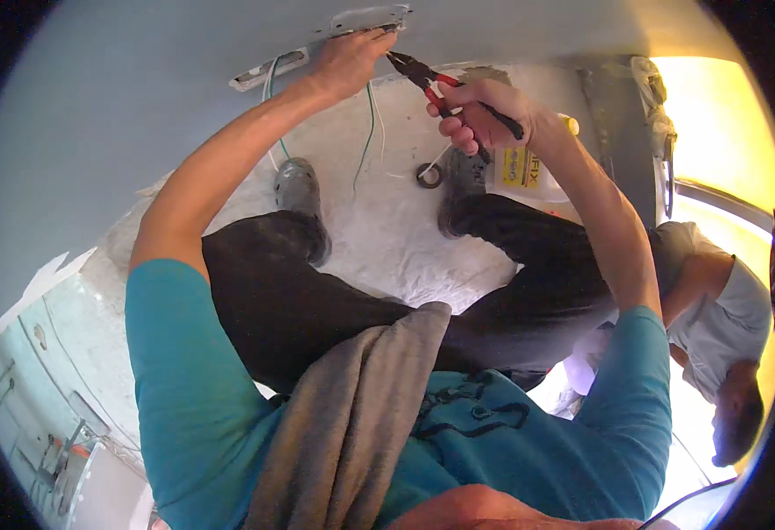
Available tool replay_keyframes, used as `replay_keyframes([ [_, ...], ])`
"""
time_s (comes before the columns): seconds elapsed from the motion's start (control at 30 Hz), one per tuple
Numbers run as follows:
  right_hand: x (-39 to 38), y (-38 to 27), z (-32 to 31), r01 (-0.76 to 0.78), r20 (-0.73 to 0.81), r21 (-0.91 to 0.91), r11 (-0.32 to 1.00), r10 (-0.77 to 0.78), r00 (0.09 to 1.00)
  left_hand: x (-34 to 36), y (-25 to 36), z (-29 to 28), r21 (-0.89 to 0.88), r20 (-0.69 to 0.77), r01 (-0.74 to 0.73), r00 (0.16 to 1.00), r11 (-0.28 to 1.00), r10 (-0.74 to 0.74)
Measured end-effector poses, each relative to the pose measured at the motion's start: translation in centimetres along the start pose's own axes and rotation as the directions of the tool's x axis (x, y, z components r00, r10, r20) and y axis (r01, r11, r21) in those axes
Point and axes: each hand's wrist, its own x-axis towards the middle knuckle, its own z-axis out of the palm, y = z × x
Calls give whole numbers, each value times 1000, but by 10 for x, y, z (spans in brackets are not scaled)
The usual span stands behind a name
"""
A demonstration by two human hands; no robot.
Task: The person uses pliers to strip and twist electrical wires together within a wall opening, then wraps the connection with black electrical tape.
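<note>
Hands: R [483,113] arnd pliers [419,72], L [349,64] at wall [175,97]

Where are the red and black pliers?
In the head view, the pliers are near the top, gripped in the right hand, just right of the left hand.

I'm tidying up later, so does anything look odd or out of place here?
Yes: green and white wires hang uncovered from the rough-edged wall slot left of the left hand, which looks untidy. A black ring, perhaps a tape roll, lies beside the right shoe, where it could be trodden on.
</note>
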Motion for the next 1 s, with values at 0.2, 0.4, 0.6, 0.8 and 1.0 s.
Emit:
replay_keyframes([
  [0.2, 8, 57, 7, 123, -298, -367, 922, -242, 923, -1, 1, -6, -27, 91, 86, 992, 996, -83],
  [0.4, 17, 128, -11, -29, -436, -528, 849, -241, 867, -2, 8, -13, -70, 159, 79, 985, 994, -67],
  [0.6, 40, 159, -22, -40, -491, -635, 772, -363, 792, 4, 3, -12, 10, 204, 14, 979, 1000, -16],
  [0.8, 72, 164, -43, -23, -346, -919, 393, -779, 523, 6, 8, -15, -2, 191, 5, 982, 1000, -5],
  [1.0, 104, 145, -43, 2, -257, -963, 268, -925, 281, -1, 8, -15, -85, 121, 79, 990, 993, -69],
])
